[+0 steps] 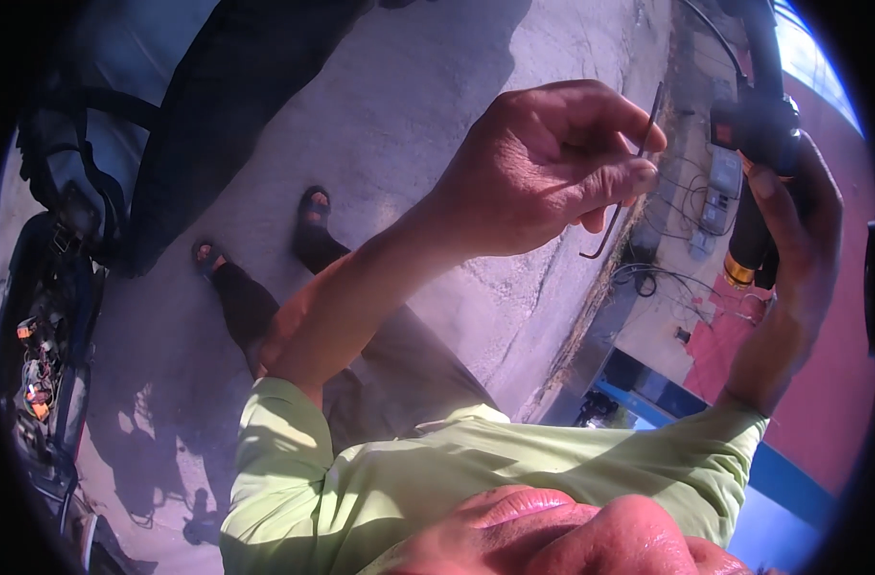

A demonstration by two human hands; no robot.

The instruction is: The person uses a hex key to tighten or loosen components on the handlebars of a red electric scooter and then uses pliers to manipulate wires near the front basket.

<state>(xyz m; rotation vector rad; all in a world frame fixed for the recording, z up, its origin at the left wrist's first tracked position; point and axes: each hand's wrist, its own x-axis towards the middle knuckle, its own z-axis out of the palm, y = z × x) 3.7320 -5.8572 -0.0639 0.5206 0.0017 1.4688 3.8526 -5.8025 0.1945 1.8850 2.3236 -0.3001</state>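
My left hand (pixel 543 163) is raised in the middle of the view. Its thumb and fingers pinch a thin dark L-shaped hex key (pixel 612 222), whose short bent end points down and to the left. On the right side, my right hand (pixel 809 216) curls around a black handlebar grip (pixel 749 225) with a gold-coloured end. The thumb lies near the black switch housing (pixel 756 125), which has a small red part. Some of the right fingers are hidden behind the grip. The hex key is apart from the handlebar.
At the far left, vehicle parts with exposed wiring and orange connectors (pixel 37 398) stand beside a large dark panel (pixel 217 115). A black cable (pixel 720 34) runs to the handlebar. Beyond are a pink wall (pixel 830 402), wall boxes (pixel 720 196) with loose wires, and concrete ground (pixel 476 307).
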